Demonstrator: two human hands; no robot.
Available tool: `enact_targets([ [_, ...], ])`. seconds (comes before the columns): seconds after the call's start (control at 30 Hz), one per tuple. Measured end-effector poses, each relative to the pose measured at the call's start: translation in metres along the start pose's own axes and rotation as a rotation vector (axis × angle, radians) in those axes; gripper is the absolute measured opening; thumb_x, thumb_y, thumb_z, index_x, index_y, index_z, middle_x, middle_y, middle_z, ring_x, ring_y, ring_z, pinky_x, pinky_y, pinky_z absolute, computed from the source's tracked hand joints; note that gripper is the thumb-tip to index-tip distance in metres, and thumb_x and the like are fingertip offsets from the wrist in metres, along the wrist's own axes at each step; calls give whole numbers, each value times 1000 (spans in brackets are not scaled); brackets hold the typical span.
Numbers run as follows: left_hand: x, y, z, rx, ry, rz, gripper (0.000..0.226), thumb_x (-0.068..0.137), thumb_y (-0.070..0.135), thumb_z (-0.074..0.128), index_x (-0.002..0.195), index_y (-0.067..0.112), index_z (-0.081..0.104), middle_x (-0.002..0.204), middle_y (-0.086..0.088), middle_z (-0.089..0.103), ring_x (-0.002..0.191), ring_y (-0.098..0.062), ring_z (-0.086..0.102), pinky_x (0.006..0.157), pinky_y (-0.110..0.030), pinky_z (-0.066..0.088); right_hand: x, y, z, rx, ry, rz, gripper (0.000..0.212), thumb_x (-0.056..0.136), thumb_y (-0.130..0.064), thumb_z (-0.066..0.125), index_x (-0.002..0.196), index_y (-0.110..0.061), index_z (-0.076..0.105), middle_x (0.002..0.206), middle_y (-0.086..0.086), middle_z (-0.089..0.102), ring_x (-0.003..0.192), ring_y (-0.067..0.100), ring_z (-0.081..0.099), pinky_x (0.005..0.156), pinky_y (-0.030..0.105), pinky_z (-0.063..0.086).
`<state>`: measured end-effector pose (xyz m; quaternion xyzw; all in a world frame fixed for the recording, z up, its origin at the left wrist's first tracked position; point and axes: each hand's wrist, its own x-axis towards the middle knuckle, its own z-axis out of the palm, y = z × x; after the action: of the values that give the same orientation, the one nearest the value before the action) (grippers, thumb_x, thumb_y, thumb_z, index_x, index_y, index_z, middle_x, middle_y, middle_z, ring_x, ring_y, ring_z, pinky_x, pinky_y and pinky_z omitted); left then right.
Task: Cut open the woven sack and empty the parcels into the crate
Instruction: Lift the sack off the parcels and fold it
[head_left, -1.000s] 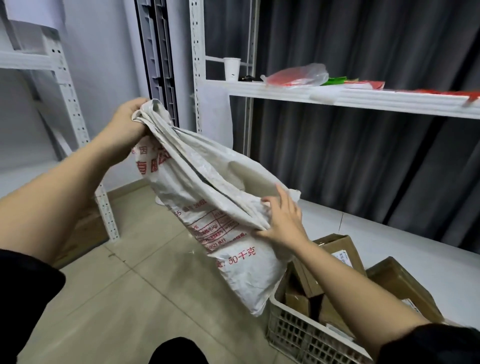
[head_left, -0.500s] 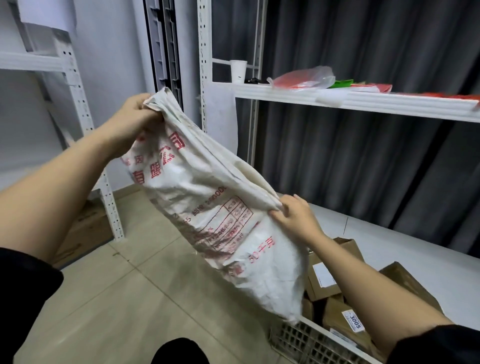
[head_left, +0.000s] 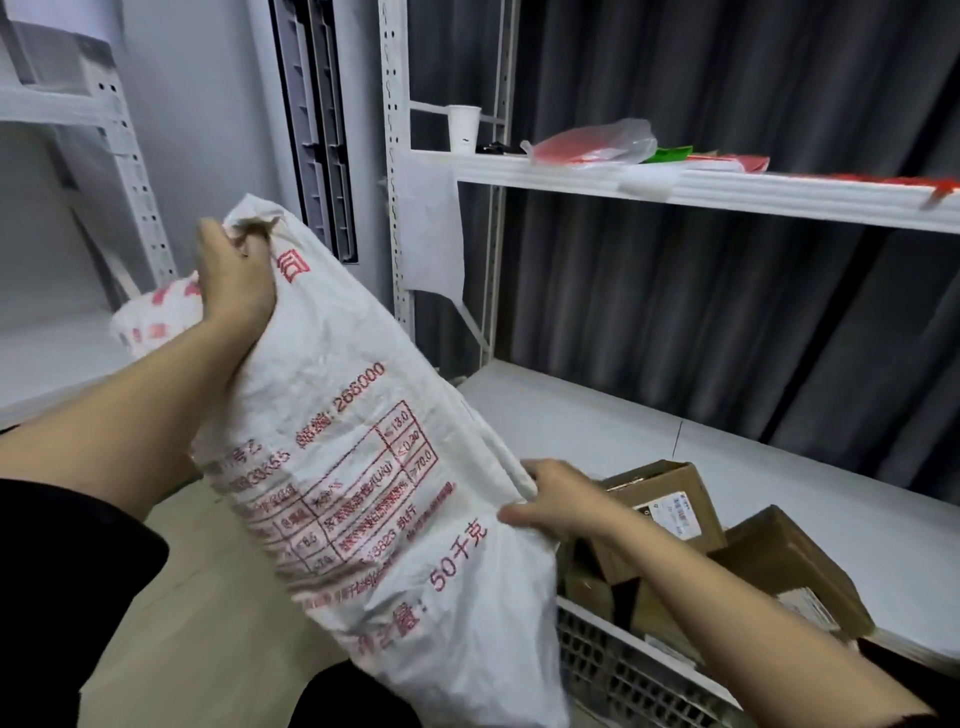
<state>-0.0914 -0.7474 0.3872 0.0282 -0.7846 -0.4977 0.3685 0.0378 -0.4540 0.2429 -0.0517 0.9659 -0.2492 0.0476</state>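
White woven sack (head_left: 363, 467) slants from eleven o'clock, bunched in the left hand (head_left: 234, 286), down to five o'clock, where the right hand (head_left: 561, 504) pinches its edge beside the crate (head_left: 623, 670).

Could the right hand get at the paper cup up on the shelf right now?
Probably not as things stand. The right hand is low, gripping the woven sack by its edge beside the crate, while the paper cup stands high on the shelf. It would have to let go first.

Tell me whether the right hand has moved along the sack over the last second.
Yes. The right hand slid down the sack towards its open end and now grips the right edge beside the red "50" print, close above the crate.
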Motion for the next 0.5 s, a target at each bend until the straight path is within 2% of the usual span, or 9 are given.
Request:
enact_targets([
  [0.07,-5,6,6,-20,-28,52,11,96,23,37,100,15,31,114,-22,50,100,-27,48,84,-37,36,4,2,15,-33,-15,5,21,76,-35,66,95,-30,59,103,2,65,95,22,58,74,30,44],
  [0.1,-7,8,9,-27,-26,73,11,96,23,37,99,15,30,113,-20,49,94,-22,44,82,-37,36,7,3,18,4,9,7,13,78,-32,63,86,-32,53,101,3,61,95,21,55,75,30,42],
  [0.17,-5,9,8,-42,24,82,11,96,24,36,99,15,30,118,-22,48,91,-17,40,78,-34,34,12,7,15,219,96,63,7,81,-28,55,85,-27,50,97,3,57,91,21,52,79,31,42],
  [0.23,-1,6,3,-41,69,73,12,96,25,36,99,15,30,121,-24,48,92,-19,42,81,-35,35,15,14,8,334,207,139,7,90,-23,51,90,-19,46,95,7,57,88,25,53,73,31,39],
  [0.33,-2,-1,-1,-26,94,32,11,98,22,35,101,15,28,119,-19,46,94,-13,36,88,-34,34,13,21,2,94,421,136,7,95,-23,46,97,-18,42,95,12,62,88,35,58,69,36,39],
  [0.4,-4,-7,-1,-14,125,5,11,99,22,35,101,15,27,126,-22,45,100,-17,42,90,-32,33,9,22,2,-101,541,90,17,96,-24,45,110,-15,44,96,13,65,89,38,60,67,37,39],
  [0.5,-3,-15,-2,-6,149,-21,12,99,24,35,102,16,27,132,-23,44,117,-27,46,93,-32,34,-5,26,-1,-217,559,-22,37,91,-40,54,119,-17,44,102,6,66,94,33,62,69,35,40],
])
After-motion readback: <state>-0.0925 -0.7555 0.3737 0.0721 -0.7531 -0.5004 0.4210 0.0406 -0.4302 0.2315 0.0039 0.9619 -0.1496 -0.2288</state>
